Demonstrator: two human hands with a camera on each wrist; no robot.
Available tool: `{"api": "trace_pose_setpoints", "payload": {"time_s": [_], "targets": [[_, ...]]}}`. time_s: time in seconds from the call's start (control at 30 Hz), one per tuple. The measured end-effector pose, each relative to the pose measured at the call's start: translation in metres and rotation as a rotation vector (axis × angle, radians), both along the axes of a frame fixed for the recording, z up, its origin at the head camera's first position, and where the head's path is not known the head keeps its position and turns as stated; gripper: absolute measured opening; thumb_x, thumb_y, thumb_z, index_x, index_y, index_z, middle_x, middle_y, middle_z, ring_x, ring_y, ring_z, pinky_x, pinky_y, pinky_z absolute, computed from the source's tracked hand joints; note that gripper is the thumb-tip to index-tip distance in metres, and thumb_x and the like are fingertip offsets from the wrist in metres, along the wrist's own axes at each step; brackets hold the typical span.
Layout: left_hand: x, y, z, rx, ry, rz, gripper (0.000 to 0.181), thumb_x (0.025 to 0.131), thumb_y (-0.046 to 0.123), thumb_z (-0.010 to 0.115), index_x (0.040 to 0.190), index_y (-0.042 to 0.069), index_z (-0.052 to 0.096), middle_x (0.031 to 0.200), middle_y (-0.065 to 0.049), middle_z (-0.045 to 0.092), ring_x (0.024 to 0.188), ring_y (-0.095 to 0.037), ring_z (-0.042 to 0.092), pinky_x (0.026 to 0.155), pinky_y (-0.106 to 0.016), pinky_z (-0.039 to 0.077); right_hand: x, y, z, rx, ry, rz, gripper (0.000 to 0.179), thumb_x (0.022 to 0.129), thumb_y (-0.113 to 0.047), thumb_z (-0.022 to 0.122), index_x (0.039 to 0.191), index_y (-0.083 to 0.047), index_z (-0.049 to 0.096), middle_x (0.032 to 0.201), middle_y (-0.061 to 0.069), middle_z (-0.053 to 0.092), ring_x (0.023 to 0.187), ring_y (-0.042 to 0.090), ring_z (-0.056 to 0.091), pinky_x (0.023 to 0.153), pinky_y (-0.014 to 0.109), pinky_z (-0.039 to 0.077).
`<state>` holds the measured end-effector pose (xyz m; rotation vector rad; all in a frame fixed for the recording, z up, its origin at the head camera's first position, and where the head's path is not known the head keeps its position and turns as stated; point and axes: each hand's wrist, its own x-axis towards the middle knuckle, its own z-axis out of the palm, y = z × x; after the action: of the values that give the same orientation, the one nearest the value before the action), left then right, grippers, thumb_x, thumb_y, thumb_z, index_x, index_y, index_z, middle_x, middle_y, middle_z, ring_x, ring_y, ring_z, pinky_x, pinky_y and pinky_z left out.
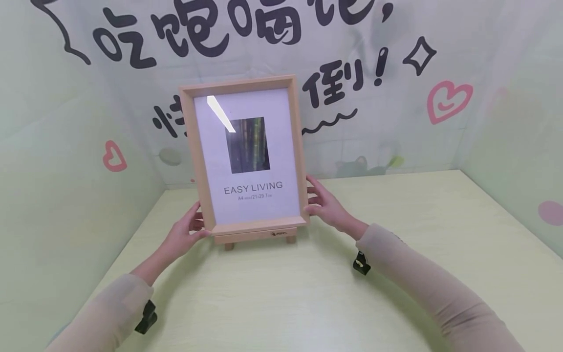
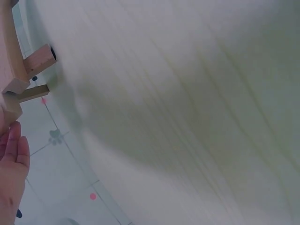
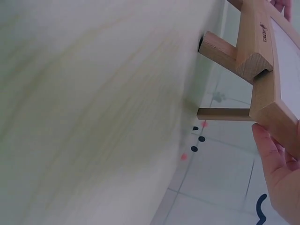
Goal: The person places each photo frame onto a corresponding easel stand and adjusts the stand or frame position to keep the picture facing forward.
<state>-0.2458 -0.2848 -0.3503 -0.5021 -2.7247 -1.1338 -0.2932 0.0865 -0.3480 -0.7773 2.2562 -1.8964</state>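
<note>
A light-wood picture frame (image 1: 248,208) leans back on a small wooden easel (image 1: 255,236), its bottom edge on the easel's ledge. Behind its glass is a white sheet with a dark bamboo photo and the words "EASY LIVING". My left hand (image 1: 184,233) holds the lower left side, thumb in front and fingers toward the back. At the lower right side my right hand (image 1: 327,208) grips the frame in the same way. In the right wrist view the easel's ledge (image 3: 253,42) and legs show beside the frame's corner. The left wrist view has only part of the easel (image 2: 40,61) and the left fingers.
The pale wood-grain table (image 1: 281,298) spreads out in front and to both sides. Behind it stands a white backdrop (image 1: 387,132) with black lettering and a pink heart. Pale side walls rise left and right. A black strap (image 1: 361,264) hangs at the right wrist, another (image 1: 146,317) at the left.
</note>
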Motion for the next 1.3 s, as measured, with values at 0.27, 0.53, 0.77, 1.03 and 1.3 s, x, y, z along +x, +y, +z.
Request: {"api": "trace_pose_setpoints", "payload": {"time_s": [0.27, 0.53, 0.77, 1.03, 1.3], "targets": [[0.0002, 0.0008, 0.0026, 0.073, -0.052, 0.011, 0.077, 0.084, -0.001, 0.061, 0.145, 0.0, 0.014, 0.119, -0.032, 0.05, 0.102, -0.04, 0.056, 0.081, -0.027, 0.052, 0.0019, 0.0008, -0.0043, -0.021, 0.007, 0.017, 0.079, 0.088, 0.005, 0.054, 0.148, -0.017, 0.008, 0.133, 0.025, 0.039, 0.108, 0.038, 0.052, 0.079, 0.04, 0.054], [-0.0003, 0.0017, 0.0025, 0.153, -0.046, -0.013, 0.082, 0.083, -0.002, 0.061, 0.147, 0.009, 0.011, 0.118, -0.034, 0.05, 0.094, -0.019, 0.062, 0.077, -0.013, 0.049, 0.0034, -0.0014, -0.0066, -0.018, -0.002, -0.02, 0.079, 0.087, 0.009, 0.05, 0.148, -0.022, 0.011, 0.132, 0.023, 0.042, 0.106, 0.036, 0.053, 0.076, 0.038, 0.054], [0.0003, 0.0015, 0.0007, 0.202, -0.035, -0.047, 0.084, 0.082, -0.007, 0.06, 0.147, 0.007, 0.009, 0.115, -0.036, 0.049, 0.084, 0.009, 0.054, 0.075, -0.013, 0.049, 0.0054, -0.0036, -0.0061, -0.033, 0.009, -0.024, 0.078, 0.087, 0.012, 0.048, 0.148, -0.018, 0.011, 0.132, 0.026, 0.041, 0.106, 0.039, 0.053, 0.075, 0.038, 0.054], [0.0006, 0.0001, 0.0011, 0.208, -0.029, -0.075, 0.087, 0.082, -0.007, 0.061, 0.148, 0.011, 0.006, 0.115, -0.038, 0.049, 0.084, 0.007, 0.056, 0.074, -0.014, 0.05, 0.0068, -0.0047, -0.0048, -0.041, 0.003, -0.036, 0.078, 0.086, 0.013, 0.048, 0.148, -0.018, 0.012, 0.132, 0.026, 0.041, 0.105, 0.038, 0.053, 0.074, 0.037, 0.055], [0.002, -0.0021, 0.0021, 0.195, -0.022, -0.073, 0.087, 0.082, -0.006, 0.061, 0.148, 0.01, 0.007, 0.114, -0.037, 0.05, 0.084, 0.007, 0.056, 0.074, -0.014, 0.05, 0.0067, -0.0067, -0.0053, -0.038, 0.012, -0.031, 0.079, 0.086, 0.013, 0.049, 0.148, -0.017, 0.012, 0.131, 0.026, 0.042, 0.105, 0.038, 0.054, 0.073, 0.038, 0.055]]}}
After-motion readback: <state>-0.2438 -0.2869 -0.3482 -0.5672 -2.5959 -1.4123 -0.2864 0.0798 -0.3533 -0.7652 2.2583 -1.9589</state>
